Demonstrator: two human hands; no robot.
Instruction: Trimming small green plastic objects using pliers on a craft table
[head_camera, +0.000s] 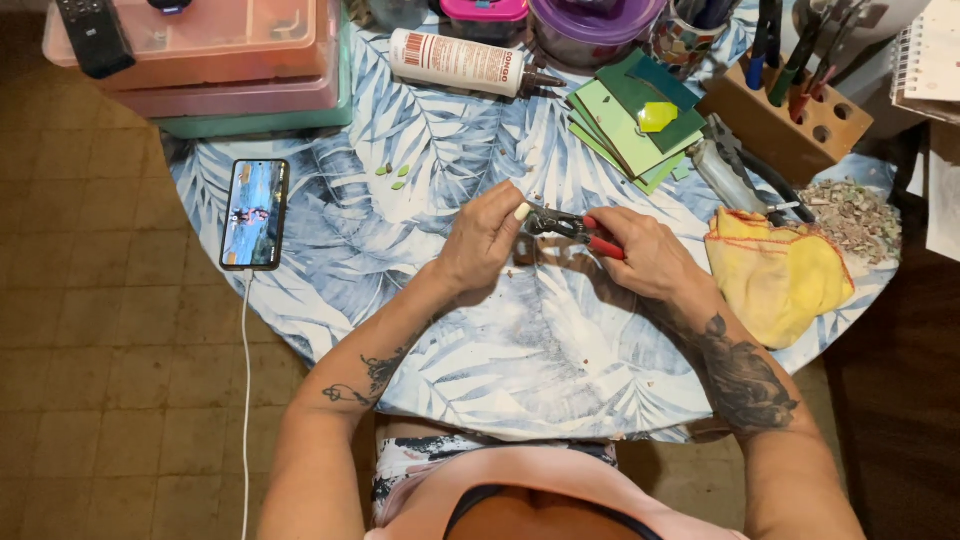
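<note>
My right hand (648, 255) grips red-handled nippers (572, 228) over the middle of a round table covered by a blue leaf-print cloth (520, 340). The dark jaws of the nippers point left toward my left hand (487, 238). That hand pinches something small at the jaws; the piece is hidden by my fingers. Both hands hover close together just above the cloth.
A stack of green tiles (630, 120) and a glue bottle (460, 62) lie at the back. A yellow rag (775, 275), a pile of shards (855, 215) and a wooden tool block (790, 120) sit to the right. Left: a phone (255, 213) on a cable, stacked plastic boxes (220, 60).
</note>
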